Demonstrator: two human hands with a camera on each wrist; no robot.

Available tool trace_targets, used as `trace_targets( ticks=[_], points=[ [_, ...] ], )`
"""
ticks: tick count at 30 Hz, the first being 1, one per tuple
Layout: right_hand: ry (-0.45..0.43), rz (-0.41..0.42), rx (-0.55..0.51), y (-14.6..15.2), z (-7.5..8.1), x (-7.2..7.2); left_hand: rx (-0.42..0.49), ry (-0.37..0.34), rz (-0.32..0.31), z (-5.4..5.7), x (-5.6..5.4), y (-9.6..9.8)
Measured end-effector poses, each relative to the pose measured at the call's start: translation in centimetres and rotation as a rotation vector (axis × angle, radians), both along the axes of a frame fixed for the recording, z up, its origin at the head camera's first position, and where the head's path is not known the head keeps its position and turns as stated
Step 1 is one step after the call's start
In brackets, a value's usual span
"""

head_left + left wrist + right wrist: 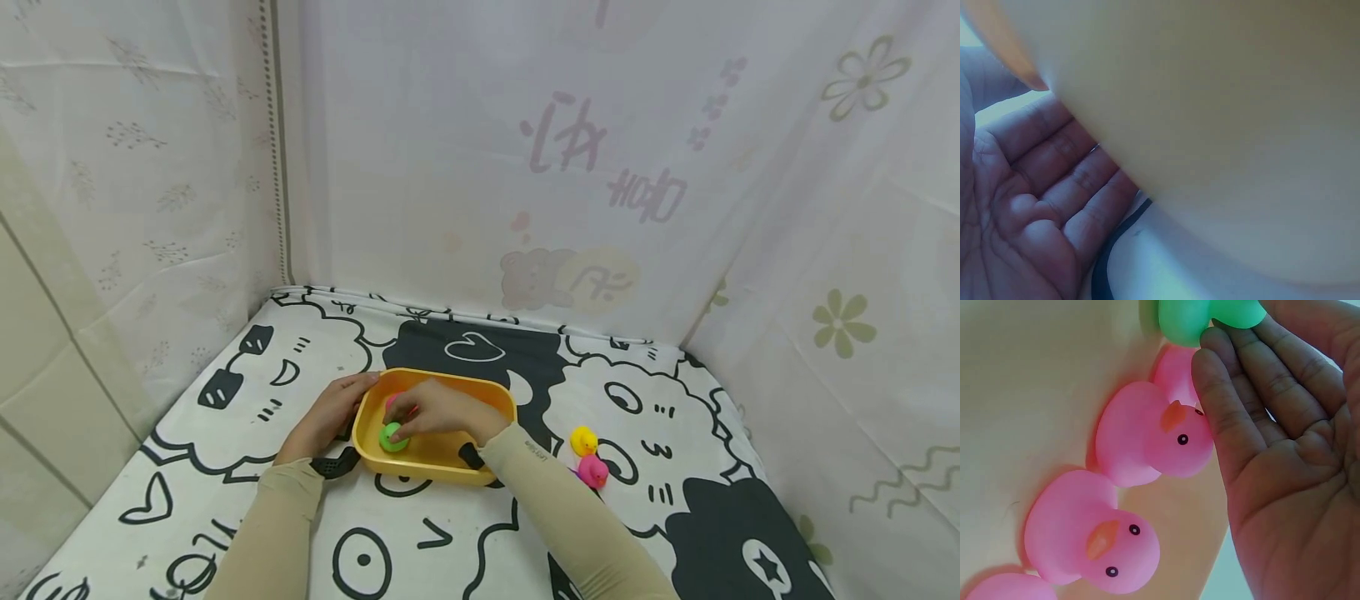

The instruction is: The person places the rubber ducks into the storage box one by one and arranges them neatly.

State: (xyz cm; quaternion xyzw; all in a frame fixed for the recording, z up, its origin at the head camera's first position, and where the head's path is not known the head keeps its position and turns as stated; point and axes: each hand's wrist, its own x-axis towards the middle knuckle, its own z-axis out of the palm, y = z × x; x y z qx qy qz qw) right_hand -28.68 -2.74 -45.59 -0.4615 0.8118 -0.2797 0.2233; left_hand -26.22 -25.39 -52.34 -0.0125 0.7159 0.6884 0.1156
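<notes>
A yellow plastic tray (442, 477) stands on the patterned cloth. My left hand (335, 414) holds its left end; in the left wrist view the fingers (1079, 172) lie along the outer wall (1210, 137) and the thumb reaches over the rim. Inside the tray, my right hand (438, 410) pinches a green rubber duck (393, 437) between thumb and fingers. The right wrist view shows the green duck (1185, 322) at the fingertips, beside a row of several pink rubber ducks (1129, 434) along the tray wall. From the head, the hand mostly hides the pink ones.
Right of the tray, a yellow duck (583, 442) and a pink duck (592, 472) sit close together on the cloth, a sliver of purple beside them. White printed curtains (465, 167) hang behind and on both sides of the black-and-white cloth (360, 517).
</notes>
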Motion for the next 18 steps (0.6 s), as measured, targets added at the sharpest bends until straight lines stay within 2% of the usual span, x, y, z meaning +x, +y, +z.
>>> trace_targets(
  ticks=[8, 18],
  points=[
    [0.053, 0.005, 0.033, 0.07, -0.09, -0.02, 0.000, 0.019, -0.016, 0.00, 0.03, -0.07],
    [0.071, 0.019, 0.042, 0.34, 0.18, 0.11, -0.014, 0.000, 0.006, -0.15, 0.00, 0.04]
  ],
)
